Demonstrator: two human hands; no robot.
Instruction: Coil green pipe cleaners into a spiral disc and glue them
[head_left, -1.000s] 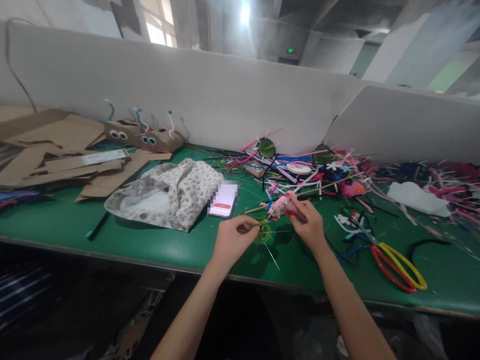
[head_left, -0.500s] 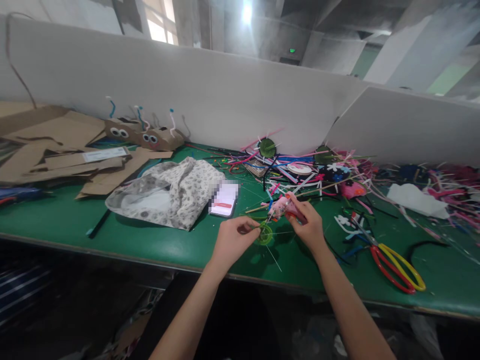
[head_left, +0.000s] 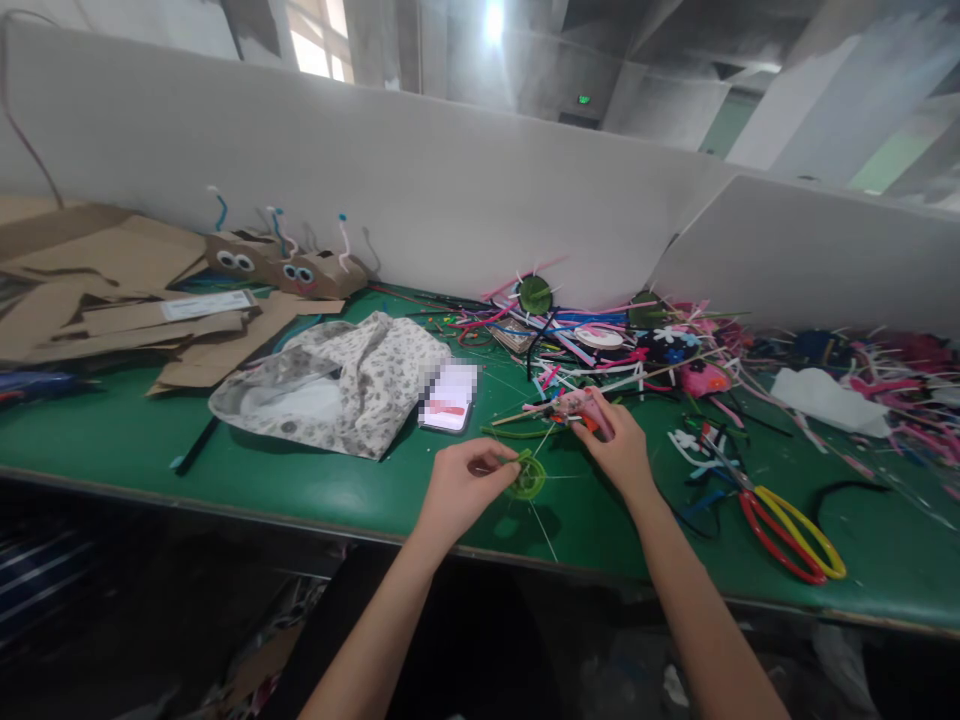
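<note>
Between the thumb and fingers of my left hand (head_left: 472,480) is a green pipe-cleaner coil (head_left: 529,478), a round disc held just above the table. Thin whitish strands stick out from around it. My right hand (head_left: 616,440) is closed around a pink glue gun (head_left: 589,408), whose dark-smeared nozzle points left. The nozzle is apart from the coil, up and to the right of it. A loose green pipe cleaner (head_left: 517,433) lies on the table behind the coil.
Red-and-yellow-handled scissors (head_left: 787,530) lie at the right. A phone (head_left: 448,397) and a patterned cloth (head_left: 375,385) are left of my hands. Pipe cleaners (head_left: 600,320) are heaped at the back. Cardboard pieces (head_left: 112,260) cover the far left of the green table (head_left: 337,500).
The glue gun has moved away from the coil, slightly up and to the right. My left hand keeps hold of the coil and has shifted little.
</note>
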